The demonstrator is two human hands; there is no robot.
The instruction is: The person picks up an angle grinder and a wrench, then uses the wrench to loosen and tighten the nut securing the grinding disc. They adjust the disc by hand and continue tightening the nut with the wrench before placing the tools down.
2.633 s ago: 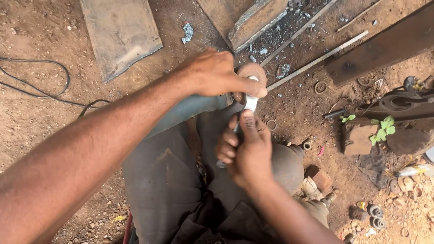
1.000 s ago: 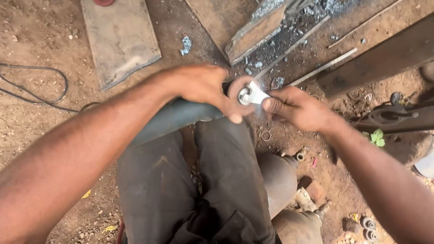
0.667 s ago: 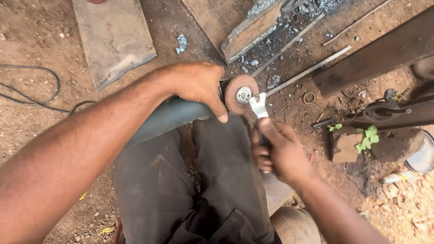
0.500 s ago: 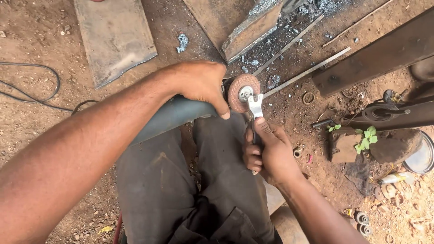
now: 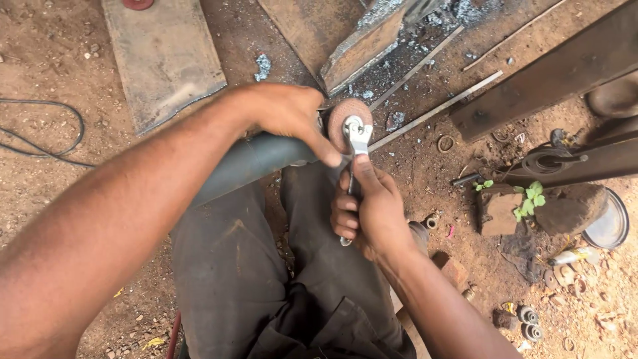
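Spanner seated on grinder disc hub, both hands engaged.

The spanner head sits on the centre of the reddish grinding disc, its handle running down into the right hand, which is clamped around it. Just left of that grip, the left hand is closed over the angle grinder head, above the trousered knees. Metal rods lie beyond the disc on the dirt.

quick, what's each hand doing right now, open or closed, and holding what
Left hand: closed around the grey angle grinder body, by its worn reddish-brown disc.
Right hand: closed on the silver metal spanner set on the disc's hub.
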